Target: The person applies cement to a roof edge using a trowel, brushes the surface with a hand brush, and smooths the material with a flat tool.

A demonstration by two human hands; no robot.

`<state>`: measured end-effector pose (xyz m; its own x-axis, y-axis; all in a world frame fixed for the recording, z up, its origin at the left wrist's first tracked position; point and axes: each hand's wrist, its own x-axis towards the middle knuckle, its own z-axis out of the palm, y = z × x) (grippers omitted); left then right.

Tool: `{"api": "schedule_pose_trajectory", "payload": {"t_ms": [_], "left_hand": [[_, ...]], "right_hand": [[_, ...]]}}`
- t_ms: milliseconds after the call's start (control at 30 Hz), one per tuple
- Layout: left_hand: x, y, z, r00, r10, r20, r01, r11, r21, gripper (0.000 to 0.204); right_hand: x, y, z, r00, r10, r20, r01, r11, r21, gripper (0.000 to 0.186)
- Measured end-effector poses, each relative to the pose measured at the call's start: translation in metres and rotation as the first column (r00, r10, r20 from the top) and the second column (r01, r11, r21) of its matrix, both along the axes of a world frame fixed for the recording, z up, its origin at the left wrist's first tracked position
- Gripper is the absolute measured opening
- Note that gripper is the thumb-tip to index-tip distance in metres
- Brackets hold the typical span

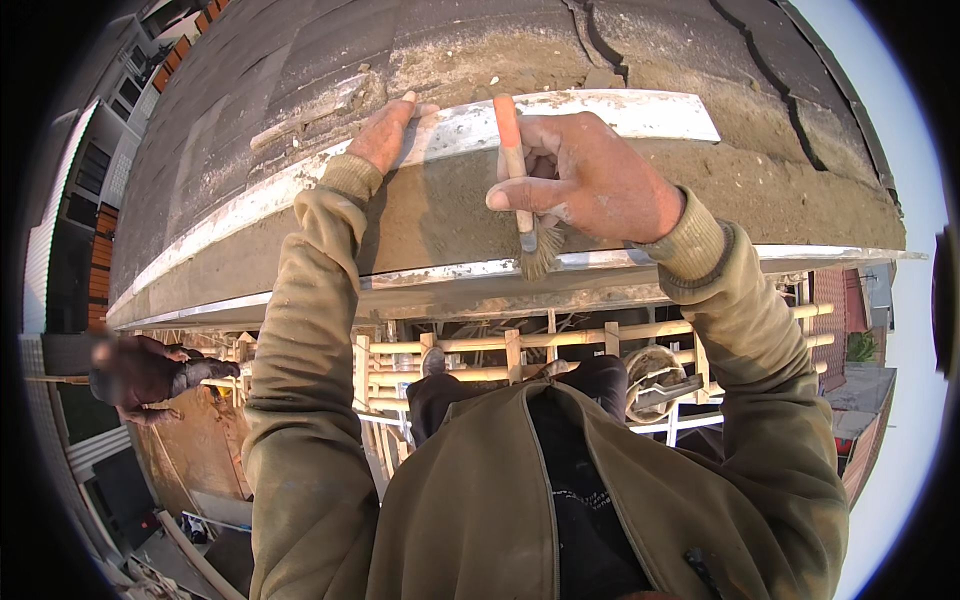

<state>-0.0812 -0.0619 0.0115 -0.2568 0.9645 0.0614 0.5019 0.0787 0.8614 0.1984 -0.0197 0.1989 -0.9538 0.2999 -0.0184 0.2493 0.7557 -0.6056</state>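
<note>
My right hand (600, 180) is closed around the handle of a paintbrush (513, 160), its orange end up. The brush's pale bristles point down at a white edge strip (610, 260) along the front of the ledge. My left hand (385, 135) is closed over a long white straightedge board (255, 205), partly hiding it; its thumb lies along the top. This board lies lengthwise on the ledge, its surface spotted with mortar. Between board and edge strip runs a band of smooth grey-brown mortar (440, 220).
Dark roof shingles (310, 60) slope up behind the ledge, with cracks at the right. Below is wooden scaffolding (480, 345), with a mortar-crusted bucket (655, 380) at the right. Another person (145, 380) stands lower down on the left.
</note>
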Motion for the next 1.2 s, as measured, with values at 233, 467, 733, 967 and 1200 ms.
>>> {"api": "schedule_pose_trajectory", "payload": {"t_ms": [233,467,733,967,1200], "left_hand": [[-0.010,-0.002,0.002,0.993,0.015,-0.114,-0.022,0.998,-0.062,0.059],[-0.040,-0.009,-0.031,0.985,-0.074,-0.159,0.090,0.992,0.094,0.066],[-0.029,-0.018,-0.014,0.999,0.014,-0.030,-0.016,0.996,-0.083,0.071],[-0.058,0.003,-0.095,0.972,-0.039,-0.231,0.114,0.940,0.321,0.069],[-0.034,-0.019,-0.057,0.936,0.018,-0.351,0.077,0.964,0.253,0.046]], "right_hand": [[0.003,-0.003,0.027,0.997,-0.077,0.024,0.075,0.993,0.096,0.036],[-0.024,-0.001,0.013,0.987,-0.140,-0.082,0.133,0.987,-0.085,0.039],[-0.045,-0.010,-0.039,0.953,-0.085,-0.290,0.097,0.995,0.029,0.036],[-0.038,0.024,-0.012,0.990,-0.088,-0.112,0.118,0.949,0.292,0.031],[-0.049,0.026,0.012,0.994,-0.101,-0.035,0.103,0.816,0.569,0.017]]}}
